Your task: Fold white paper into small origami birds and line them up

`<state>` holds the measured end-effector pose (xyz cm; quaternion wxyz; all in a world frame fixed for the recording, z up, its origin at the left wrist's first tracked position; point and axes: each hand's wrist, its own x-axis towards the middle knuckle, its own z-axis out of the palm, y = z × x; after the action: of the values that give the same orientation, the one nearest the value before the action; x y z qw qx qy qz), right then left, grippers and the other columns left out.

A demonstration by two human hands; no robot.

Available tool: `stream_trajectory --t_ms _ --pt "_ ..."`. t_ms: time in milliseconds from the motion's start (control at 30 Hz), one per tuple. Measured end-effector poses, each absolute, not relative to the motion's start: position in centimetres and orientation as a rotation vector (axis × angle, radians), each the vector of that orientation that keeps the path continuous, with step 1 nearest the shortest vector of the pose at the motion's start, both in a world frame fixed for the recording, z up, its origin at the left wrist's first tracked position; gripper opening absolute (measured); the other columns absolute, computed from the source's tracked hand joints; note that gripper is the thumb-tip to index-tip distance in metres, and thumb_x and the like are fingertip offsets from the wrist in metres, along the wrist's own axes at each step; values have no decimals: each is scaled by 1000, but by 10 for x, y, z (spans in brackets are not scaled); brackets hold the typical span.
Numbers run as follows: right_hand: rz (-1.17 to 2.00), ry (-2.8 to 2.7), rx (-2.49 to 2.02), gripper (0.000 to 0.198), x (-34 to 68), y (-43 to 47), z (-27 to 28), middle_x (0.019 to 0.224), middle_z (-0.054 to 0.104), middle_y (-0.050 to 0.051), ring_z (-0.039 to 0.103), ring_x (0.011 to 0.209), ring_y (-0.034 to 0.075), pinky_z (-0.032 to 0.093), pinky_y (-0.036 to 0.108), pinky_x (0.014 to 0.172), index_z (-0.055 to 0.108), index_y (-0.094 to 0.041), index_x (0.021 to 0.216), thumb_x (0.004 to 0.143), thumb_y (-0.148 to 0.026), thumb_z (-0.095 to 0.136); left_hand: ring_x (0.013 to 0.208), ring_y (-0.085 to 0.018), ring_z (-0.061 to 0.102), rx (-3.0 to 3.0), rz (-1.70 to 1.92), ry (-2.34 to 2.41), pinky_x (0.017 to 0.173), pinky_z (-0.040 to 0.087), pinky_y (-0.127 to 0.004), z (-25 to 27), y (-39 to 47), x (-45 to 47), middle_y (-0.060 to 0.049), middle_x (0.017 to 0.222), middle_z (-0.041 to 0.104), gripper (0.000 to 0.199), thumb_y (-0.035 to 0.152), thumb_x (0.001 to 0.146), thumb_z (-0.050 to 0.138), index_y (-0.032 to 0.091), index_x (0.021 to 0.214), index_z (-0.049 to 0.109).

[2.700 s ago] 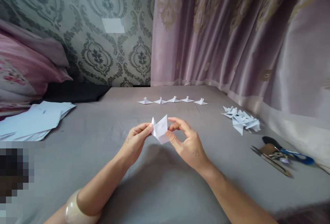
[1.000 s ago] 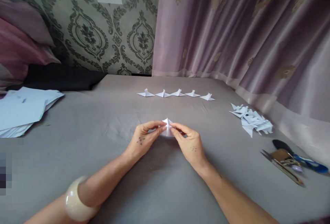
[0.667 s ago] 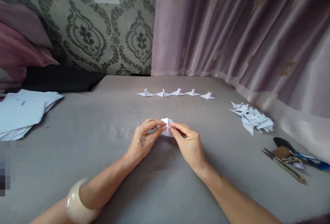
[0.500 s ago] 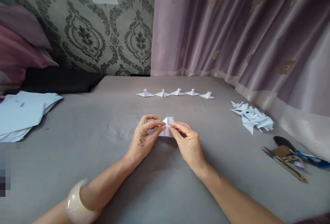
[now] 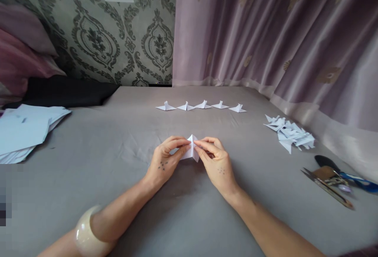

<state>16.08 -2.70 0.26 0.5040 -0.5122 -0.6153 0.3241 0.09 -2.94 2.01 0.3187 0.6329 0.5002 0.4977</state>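
A small folded piece of white paper (image 5: 192,153) is held up between my two hands, with a crease standing along its middle. My left hand (image 5: 165,155) pinches its left side between thumb and fingers. On the right side, my right hand (image 5: 217,157) grips it the same way, fingertips close to those of the left. Parts of the paper are hidden behind my fingers. Beyond my hands stands a row of several folded paper birds (image 5: 203,105) with spread wings.
A stack of white paper sheets (image 5: 23,129) lies at the left. At the right is a heap of folded paper pieces (image 5: 291,133). Nearer me are scissors (image 5: 327,188) and a blue-handled tool (image 5: 357,182). A grey cloth (image 5: 189,225) covers the surface. A curtain (image 5: 265,32) hangs behind.
The paper between my hands has bent more sharply along its middle crease, and its lower edge now comes to a point. Both hands stay in nearly the same place.
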Motion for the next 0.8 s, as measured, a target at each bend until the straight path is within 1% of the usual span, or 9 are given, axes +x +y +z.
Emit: stream_trajectory --t_ms 133,333,667,800 --pt "804 -1516 -1212 19 160 -28 3 101 58 4 60 76 12 54 26 69 75 -26 97 85 -32 61 86 -17 64 1653 1315 1300 80 49 -26 21 -30 1 -4 91 69 10 27 82 65 22 85 74" --pt "788 -1528 -1166 17 159 -29 5 96 60 4 60 76 13 53 25 67 74 -24 91 86 -31 60 86 -17 64 1654 1288 1307 82 49 -27 20 -30 1 -4 90 68 10 29 82 66 23 83 73" --pt "690 -1579 -1157 12 155 -32 8 97 59 4 61 82 14 52 27 74 70 -23 88 88 -24 57 86 -15 62 1725 1315 1287 82 47 -24 18 -31 1 -3 88 65 7 25 86 63 21 84 68" --pt "621 -1623 -1137 13 154 -32 9 96 58 4 61 80 13 51 26 74 68 -23 88 89 -20 56 85 -14 61 1759 1300 1302 83 46 -24 20 -33 3 -3 89 63 8 24 88 59 21 84 65"
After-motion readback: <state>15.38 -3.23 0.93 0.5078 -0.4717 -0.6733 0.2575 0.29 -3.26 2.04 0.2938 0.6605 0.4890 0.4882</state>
